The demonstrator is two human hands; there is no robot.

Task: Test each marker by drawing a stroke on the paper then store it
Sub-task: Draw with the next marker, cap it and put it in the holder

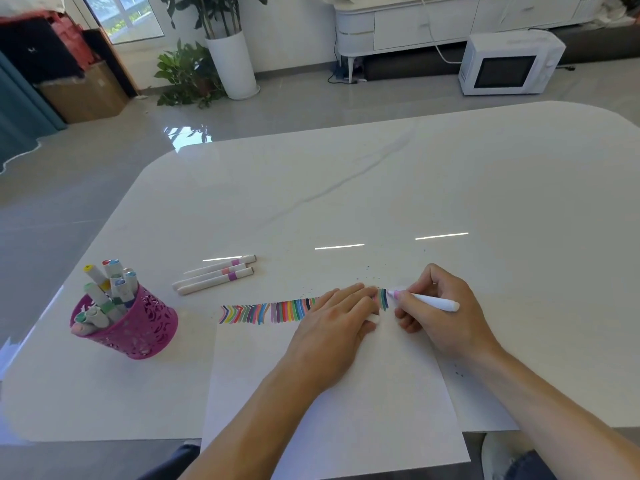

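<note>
While in the right grip (446, 317), marker (434, 302) tip leftward, on paper (346, 410).

I've got a white table (450, 188) — on it the paper (381, 410), a pink cup (145, 327), three markers (214, 277) lying side by side.

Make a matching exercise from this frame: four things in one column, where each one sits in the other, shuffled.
Things:
1. pink cup
2. loose markers
3. left hand
4. held marker

Places:
A. flat on the paper
B. in the right hand, tip at the strokes
C. standing at the left of the table
D. lying on the table beyond the strokes

Pairs: 1-C, 2-D, 3-A, 4-B
</note>
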